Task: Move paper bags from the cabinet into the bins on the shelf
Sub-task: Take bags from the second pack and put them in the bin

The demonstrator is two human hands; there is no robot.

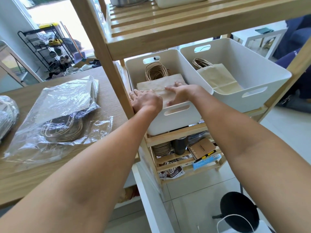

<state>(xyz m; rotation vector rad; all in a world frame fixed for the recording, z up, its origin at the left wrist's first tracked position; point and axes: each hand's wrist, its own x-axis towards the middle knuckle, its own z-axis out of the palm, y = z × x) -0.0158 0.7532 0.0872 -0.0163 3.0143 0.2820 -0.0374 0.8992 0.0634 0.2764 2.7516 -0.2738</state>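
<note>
A person's left hand [144,100] rests on the near left rim of a white bin [175,118] on the shelf, fingers nearly straight. The right hand [180,92] lies flat, fingers straight, pressing a stack of paper bags [156,84] inside. The bags look light and easily creased, best lifted flat from both sides or by the twine handles [155,71] beyond.

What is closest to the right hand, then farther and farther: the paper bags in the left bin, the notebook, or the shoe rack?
From the right hand:
1. Paper bags, directly under it in the left bin.
2. Notebook, on the lower shelf.
3. Shoe rack, far left by the window.
</note>
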